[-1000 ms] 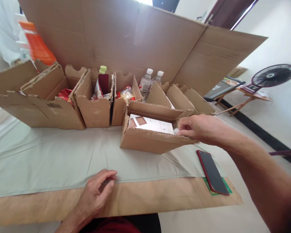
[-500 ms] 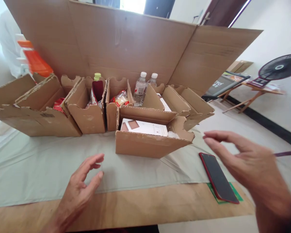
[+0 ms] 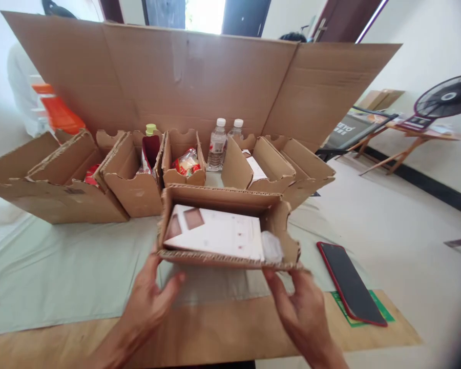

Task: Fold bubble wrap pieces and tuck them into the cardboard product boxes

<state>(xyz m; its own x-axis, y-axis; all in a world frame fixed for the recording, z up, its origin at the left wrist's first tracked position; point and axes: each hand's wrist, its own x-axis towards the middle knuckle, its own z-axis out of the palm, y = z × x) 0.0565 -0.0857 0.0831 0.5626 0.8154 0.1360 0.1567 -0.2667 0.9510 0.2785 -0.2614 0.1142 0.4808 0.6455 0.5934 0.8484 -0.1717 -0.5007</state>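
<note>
Left hand (image 3: pixel 148 302): at the near edge of the worktop (image 3: pixel 215 333), fingers curled onto the front-left corner of the front box (image 3: pixel 218 199); grasping it.
Right hand (image 3: pixel 297 307): fingers clamped on the front-right corner of the same box.
Front box: one, open-topped, brown corrugated card with raw, ragged edges. It sits at the middle of the worktop near the front edge, above the pale green cloth (image 3: pixel 61 271). Long axis runs left to right, parallel to that edge; open top tipped slightly toward the camera.
Contents: one flat white carton (image 3: pixel 218 233) with two brown squares at its left end, lying along the box; one small clear packet (image 3: pixel 272 247) at its right end.
Phone (image 3: pixel 349 284): one, dark screen, red rim, flat on a green mat (image 3: pixel 380 310) at the near right corner, apart from the right hand.
Box row (image 3: pixel 130 179): five open corrugated boxes, as far as I can count, along the back edge.
Bottles: two clear water bottles (image 3: pixel 216 146) with white caps, upright; one green-capped bottle (image 3: pixel 150 129).
Packets: one snack packet (image 3: pixel 184 164).
Cardboard sheet (image 3: pixel 200 82): one large creased sheet standing behind the row.
Beyond: one fan (image 3: pixel 445 97), far right.
</note>
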